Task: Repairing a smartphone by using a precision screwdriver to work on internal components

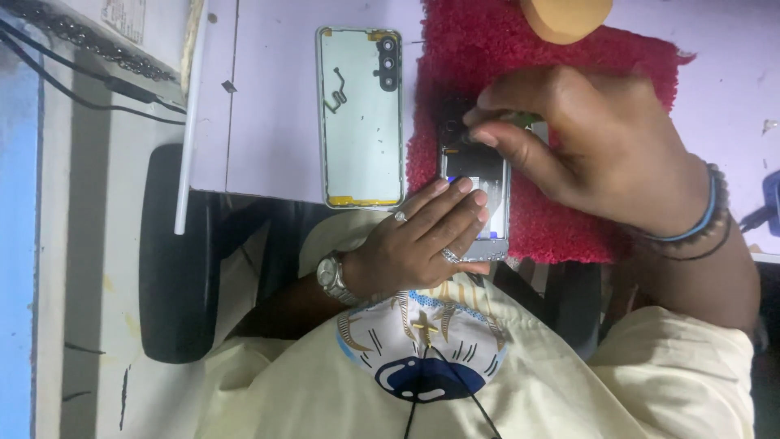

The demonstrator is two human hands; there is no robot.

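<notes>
Steadying the opened grey smartphone body (475,175) on the red fluffy mat (561,219), the left hand (418,244) lies flat-fingered over its lower end, while the right hand (585,142) pinches something small at its upper end; the removed translucent back cover (360,122) lies beyond the left hand.

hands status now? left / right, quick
Left hand: fingers flat on the opened phone, pressing it onto the red mat.
Right hand: fingertips pinched at the phone's upper part; what they hold cannot be told.
</notes>
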